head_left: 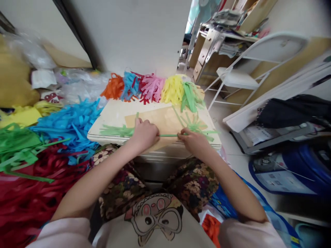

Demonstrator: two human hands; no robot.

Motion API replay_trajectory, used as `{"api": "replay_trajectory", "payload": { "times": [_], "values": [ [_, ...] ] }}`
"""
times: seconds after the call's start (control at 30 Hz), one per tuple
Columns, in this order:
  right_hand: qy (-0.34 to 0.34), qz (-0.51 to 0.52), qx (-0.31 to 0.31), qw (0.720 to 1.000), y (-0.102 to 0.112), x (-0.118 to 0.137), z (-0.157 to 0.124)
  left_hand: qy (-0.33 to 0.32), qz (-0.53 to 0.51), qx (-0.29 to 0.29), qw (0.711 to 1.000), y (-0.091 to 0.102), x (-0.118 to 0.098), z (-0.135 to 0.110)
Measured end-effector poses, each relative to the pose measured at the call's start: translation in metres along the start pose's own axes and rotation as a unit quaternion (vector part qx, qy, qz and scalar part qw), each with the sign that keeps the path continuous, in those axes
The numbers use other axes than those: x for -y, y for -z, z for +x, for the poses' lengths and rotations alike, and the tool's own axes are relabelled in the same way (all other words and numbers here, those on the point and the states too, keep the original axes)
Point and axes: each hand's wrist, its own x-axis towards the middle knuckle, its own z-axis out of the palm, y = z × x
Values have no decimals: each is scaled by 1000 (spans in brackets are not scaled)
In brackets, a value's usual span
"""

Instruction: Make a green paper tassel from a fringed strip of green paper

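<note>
A length of green fringed tissue paper (168, 135) lies across the near side of a small pale table, narrow and rolled in its middle. Its cut strips spread out to the left and to the right. My left hand (146, 133) is closed on the rolled part, left of centre. On the right, the fingers of my right hand (192, 140) pinch the same roll beside the right-hand fringe. Under the roll is a sheet of tan paper (152, 119), part of which hangs over the near edge of the table (113, 112).
Along the table's far edge sit orange (113, 86), blue (130, 86), pink (153, 86), yellow (172, 89) and green (189, 97) tassels. Heaps of blue (72, 124) and red (31, 199) strips lie at left. A white folding chair (238, 79) stands at right.
</note>
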Motion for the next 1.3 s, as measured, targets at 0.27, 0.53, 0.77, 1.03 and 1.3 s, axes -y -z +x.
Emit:
{"api": "replay_trajectory", "payload": {
  "times": [0.27, 0.53, 0.77, 1.03, 1.3],
  "values": [
    [65, -30, 31, 997, 13, -9, 8, -20, -20, -26, 999, -4, 8, 6],
    [62, -58, -6, 996, 15, -5, 10, -119, 61, -109, 985, -12, 6, 2],
    [24, -71, -80, 994, 14, -2, 13, -80, 99, -195, 973, -17, 5, 3],
    [-4, -95, -208, 973, 70, -21, -1, -80, 123, -272, 951, 34, -5, -11],
    [148, 84, 89, 981, 120, -6, -58, -235, -111, 127, 957, 89, -30, -82]
  ]
}}
